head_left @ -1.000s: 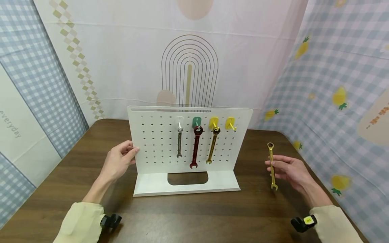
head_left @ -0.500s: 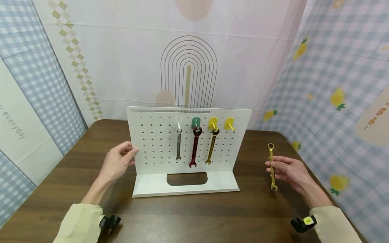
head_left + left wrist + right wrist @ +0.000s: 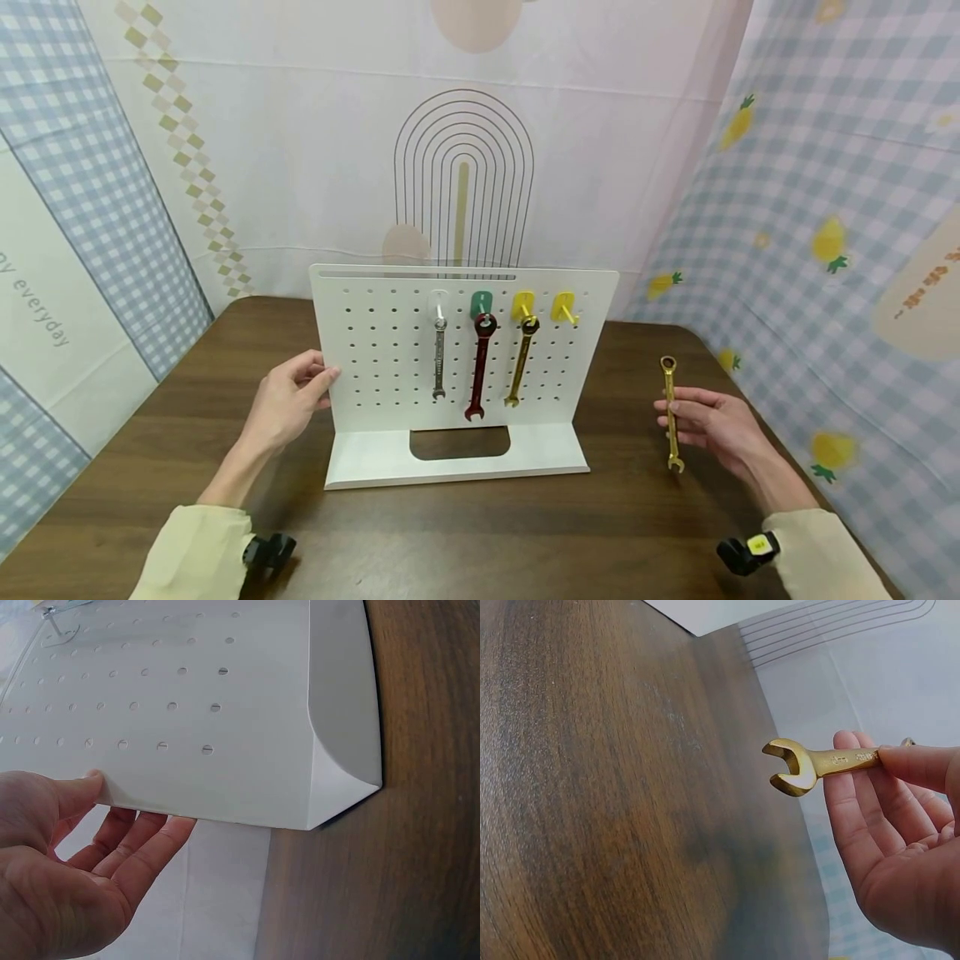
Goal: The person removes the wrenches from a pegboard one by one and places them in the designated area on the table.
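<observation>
A white pegboard stand (image 3: 390,367) stands upright on the table. My left hand (image 3: 288,396) pinches its left edge, thumb on the front face and fingers behind, as the left wrist view (image 3: 82,855) also shows. To the right of the board, my right hand (image 3: 712,421) holds a gold combination wrench (image 3: 671,417) upright between thumb and fingers, ring end up; its open-end head (image 3: 795,769) points away from the palm in the right wrist view. On the board hang a small silver wrench (image 3: 439,362), a larger dark red wrench (image 3: 480,371) and another gold wrench (image 3: 521,367).
A yellow hook (image 3: 564,308) at the board's right bears nothing. White, green (image 3: 482,304) and yellow hooks carry the hanging wrenches. The brown wooden table (image 3: 480,533) extends around the stand, with patterned cloths (image 3: 300,167) behind and at both sides.
Both hands keep their holds, left on the board and right on the gold wrench. The head view has shifted very slightly; nothing else visibly moves.
</observation>
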A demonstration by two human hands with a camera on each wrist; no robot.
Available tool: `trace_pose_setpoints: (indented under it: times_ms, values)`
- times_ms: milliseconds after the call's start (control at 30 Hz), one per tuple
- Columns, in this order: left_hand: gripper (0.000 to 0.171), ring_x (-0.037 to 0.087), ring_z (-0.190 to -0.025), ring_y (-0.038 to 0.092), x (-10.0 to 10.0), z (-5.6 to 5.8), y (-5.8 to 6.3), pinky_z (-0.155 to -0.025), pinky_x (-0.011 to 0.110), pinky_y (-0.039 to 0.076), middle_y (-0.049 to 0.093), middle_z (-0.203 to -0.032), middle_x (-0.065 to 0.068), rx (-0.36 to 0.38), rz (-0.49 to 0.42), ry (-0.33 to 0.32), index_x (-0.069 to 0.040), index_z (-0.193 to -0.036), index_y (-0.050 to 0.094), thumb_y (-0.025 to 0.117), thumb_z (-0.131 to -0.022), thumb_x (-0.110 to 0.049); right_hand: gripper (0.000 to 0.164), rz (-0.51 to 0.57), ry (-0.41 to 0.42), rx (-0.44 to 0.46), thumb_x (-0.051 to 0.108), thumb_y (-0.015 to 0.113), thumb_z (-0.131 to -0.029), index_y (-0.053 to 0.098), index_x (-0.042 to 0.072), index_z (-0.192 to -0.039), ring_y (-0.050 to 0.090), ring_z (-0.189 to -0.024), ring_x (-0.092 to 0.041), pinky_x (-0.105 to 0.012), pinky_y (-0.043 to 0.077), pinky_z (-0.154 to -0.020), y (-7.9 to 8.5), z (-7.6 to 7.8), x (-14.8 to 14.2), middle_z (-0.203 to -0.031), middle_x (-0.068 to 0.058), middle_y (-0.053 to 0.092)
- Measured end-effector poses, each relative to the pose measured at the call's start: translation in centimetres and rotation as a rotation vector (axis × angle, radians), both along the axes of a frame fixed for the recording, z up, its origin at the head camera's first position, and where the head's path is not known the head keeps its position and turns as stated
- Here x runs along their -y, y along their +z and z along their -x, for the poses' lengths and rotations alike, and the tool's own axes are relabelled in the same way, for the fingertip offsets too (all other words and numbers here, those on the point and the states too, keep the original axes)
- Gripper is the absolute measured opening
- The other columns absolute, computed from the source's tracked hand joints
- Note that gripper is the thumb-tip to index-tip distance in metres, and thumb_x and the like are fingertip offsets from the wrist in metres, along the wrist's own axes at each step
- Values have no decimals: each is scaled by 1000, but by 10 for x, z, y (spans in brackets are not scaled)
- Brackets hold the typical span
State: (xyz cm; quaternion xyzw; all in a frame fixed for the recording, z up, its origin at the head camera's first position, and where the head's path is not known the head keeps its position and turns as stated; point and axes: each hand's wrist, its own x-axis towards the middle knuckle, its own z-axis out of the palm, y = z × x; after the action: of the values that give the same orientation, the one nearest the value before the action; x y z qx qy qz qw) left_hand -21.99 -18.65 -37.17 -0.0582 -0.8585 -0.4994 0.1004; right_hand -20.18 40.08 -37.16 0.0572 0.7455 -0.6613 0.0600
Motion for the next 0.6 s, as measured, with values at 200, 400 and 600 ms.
trace_pose_setpoints:
  times_ms: [200,400,600]
  values:
    - [20,17,-90,67,0,-1,0,-78,28,68,67,-104,19,-4,-7,-9,0,-107,64,63,-108,-20,14,-14,2,1,14,69,-104,73,27,-108,78,-91,-9,-27,67,-75,0,0,-1,-100,10,81]
    - [20,15,-90,67,0,0,0,-78,27,68,68,-106,20,-7,-5,-11,0,-107,64,63,-108,-20,14,-17,4,0,14,68,-104,73,26,-108,78,-90,-9,-27,67,-76,-1,1,-3,-100,10,81]
    - [20,20,-94,68,0,0,0,-79,29,68,68,-109,21,3,-2,-8,0,-109,65,63,-108,-20,15,-28,0,8,14,68,-104,73,27,-106,78,-91,-8,-27,67,-77,-1,2,-6,-100,11,81]
